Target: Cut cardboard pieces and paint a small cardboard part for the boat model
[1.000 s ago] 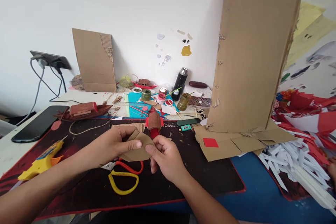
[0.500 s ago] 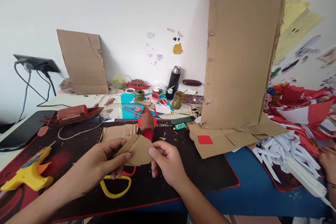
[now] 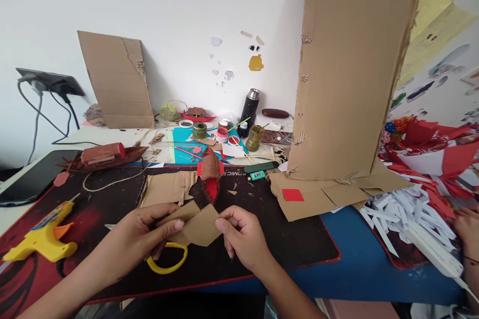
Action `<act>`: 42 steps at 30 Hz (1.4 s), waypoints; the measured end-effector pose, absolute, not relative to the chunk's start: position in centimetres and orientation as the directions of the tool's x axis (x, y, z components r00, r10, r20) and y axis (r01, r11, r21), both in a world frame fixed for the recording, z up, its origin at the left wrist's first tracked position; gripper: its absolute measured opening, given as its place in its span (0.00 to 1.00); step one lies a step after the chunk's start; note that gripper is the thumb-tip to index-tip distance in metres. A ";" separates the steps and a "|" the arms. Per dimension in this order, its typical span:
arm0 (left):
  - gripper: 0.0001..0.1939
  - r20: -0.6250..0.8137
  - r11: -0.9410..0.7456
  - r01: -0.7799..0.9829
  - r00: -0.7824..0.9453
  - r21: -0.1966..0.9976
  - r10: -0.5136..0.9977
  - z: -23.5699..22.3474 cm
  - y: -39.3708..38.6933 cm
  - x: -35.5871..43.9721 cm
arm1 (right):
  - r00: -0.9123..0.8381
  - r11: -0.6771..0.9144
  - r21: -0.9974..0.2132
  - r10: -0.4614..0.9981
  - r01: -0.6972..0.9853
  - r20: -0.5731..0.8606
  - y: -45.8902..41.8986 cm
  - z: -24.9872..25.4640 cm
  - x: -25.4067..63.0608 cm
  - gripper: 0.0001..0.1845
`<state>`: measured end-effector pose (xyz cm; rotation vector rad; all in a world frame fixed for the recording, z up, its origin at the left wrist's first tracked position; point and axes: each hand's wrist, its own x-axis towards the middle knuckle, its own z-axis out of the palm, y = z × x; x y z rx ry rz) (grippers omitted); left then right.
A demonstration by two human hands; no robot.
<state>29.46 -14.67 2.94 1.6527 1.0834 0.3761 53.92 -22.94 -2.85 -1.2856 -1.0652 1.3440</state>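
Observation:
Between my two hands is a folded or doubled piece of cardboard (image 3: 202, 227), held above the dark desk mat. My left hand (image 3: 157, 229) pinches its left part between thumb and fingers. On its right edge, my right hand (image 3: 239, 232) closes thumb against fingertips. Scissors with a yellow handle loop (image 3: 168, 259) lie below, partly hidden by my left hand and the cardboard. Just beyond my hands sits a small brown boat model with a red inside (image 3: 210, 174). Beside it lies a flat cardboard sheet (image 3: 166, 187).
A yellow glue gun (image 3: 45, 237) and a brown model boat (image 3: 103, 157) lie left. Paint jars (image 3: 199, 130) and a black flask (image 3: 250, 109) stand at the back. A tall cardboard panel (image 3: 352, 70) rises right, near white paper strips (image 3: 396, 209) and another person's hand (image 3: 467, 232).
The cardboard has turned and dropped slightly, its two parts spreading apart more. More of the small boat model shows behind it. The view has shifted a little.

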 end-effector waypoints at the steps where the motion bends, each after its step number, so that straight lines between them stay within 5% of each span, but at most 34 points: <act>1: 0.33 -0.208 -0.067 0.463 0.518 0.884 0.830 2.7 -14.8 29.1 | 0.044 -0.143 -0.988 0.988 -0.055 -0.146 -23.0 -2.8 54.2 0.25; 6: 0.13 0.310 -0.513 0.532 0.426 0.674 0.850 0.3 -15.6 26.9 | 0.188 -0.065 -0.996 0.981 0.067 -0.052 -23.6 -2.3 56.6 0.19; 10: 0.16 0.629 -0.802 0.491 0.514 0.341 0.583 -1.6 -15.7 26.1 | 0.214 0.103 -0.929 0.958 0.357 0.189 -24.4 -2.0 58.9 0.07; 15: 0.09 0.651 -0.841 0.529 0.600 0.112 0.464 -2.4 -14.9 26.5 | 0.066 0.334 -0.603 0.837 0.725 0.543 -25.0 -2.3 60.9 0.10; 23: 0.12 0.545 -0.860 0.508 0.735 -0.050 0.403 -4.4 -14.9 26.4 | -0.008 0.269 -0.350 0.803 0.898 0.596 -24.8 -4.4 61.5 0.10; 29: 0.19 0.465 -0.895 0.442 0.805 -0.055 0.368 -4.7 -15.5 28.8 | -0.022 0.216 -0.291 0.835 0.932 0.550 -24.5 -5.5 62.0 0.12; 42: 0.21 0.459 -0.838 0.463 0.702 0.287 0.545 -6.5 -13.7 28.0 | -0.037 0.195 -0.421 0.934 0.886 0.354 -25.1 -6.8 61.5 0.10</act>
